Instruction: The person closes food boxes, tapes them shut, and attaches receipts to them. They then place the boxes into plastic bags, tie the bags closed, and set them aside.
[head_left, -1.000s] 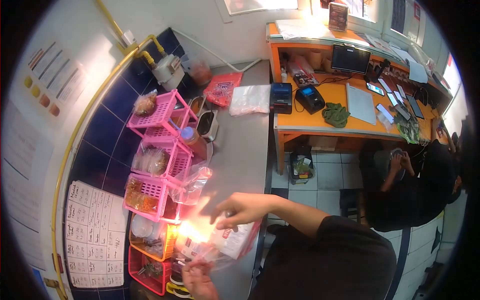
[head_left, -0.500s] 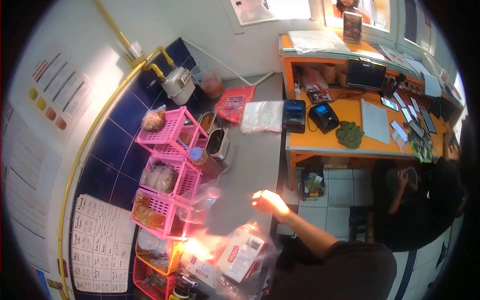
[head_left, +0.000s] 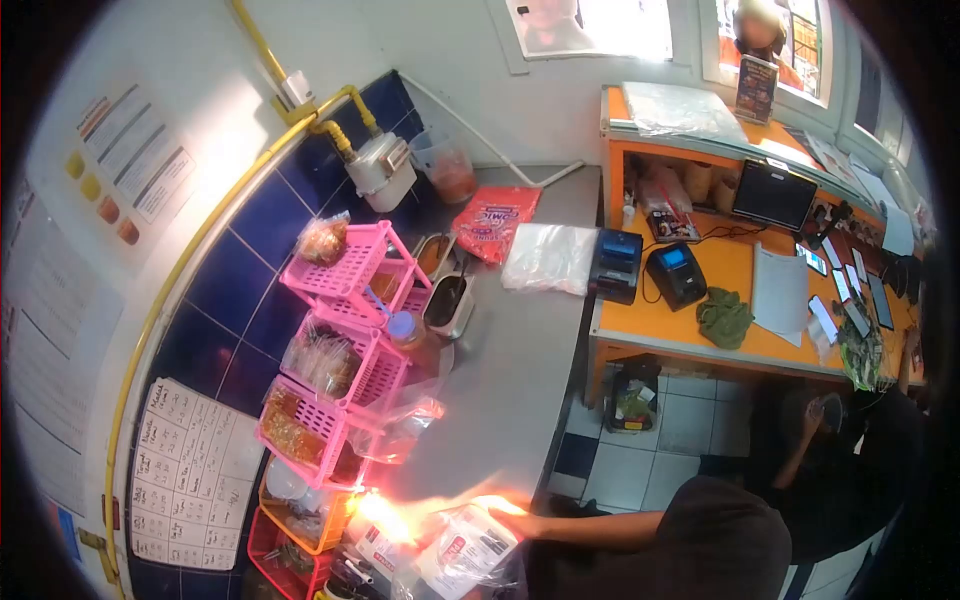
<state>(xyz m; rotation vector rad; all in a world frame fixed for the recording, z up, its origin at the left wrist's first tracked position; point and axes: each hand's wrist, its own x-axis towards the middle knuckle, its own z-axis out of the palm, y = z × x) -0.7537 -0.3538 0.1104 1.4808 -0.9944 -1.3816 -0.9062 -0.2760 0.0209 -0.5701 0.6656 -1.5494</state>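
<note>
My right hand (head_left: 508, 506) reaches in from the right on a dark-sleeved arm. It is at the upper edge of a white box with red print (head_left: 466, 552), which lies partly under clear plastic. Strong sunlight washes out the fingers, so their grip does not show. Beside this box, to the left, is a second white box (head_left: 374, 548), half lost in glare. A clear plastic bag (head_left: 405, 425) hangs by the pink baskets just above. My left hand is not in view.
Pink stacked baskets (head_left: 372, 368) with bagged food line the tiled wall. The steel counter (head_left: 505, 385) holds metal food trays (head_left: 447, 300), a red packet (head_left: 497, 222) and plastic bags (head_left: 550, 258). A co-worker in dark clothing (head_left: 850, 480) sits right, near the orange desk (head_left: 640, 325).
My right hand has come down from over the counter to the white box. The view has shifted, so the desk and shelves sit farther right and lower.
</note>
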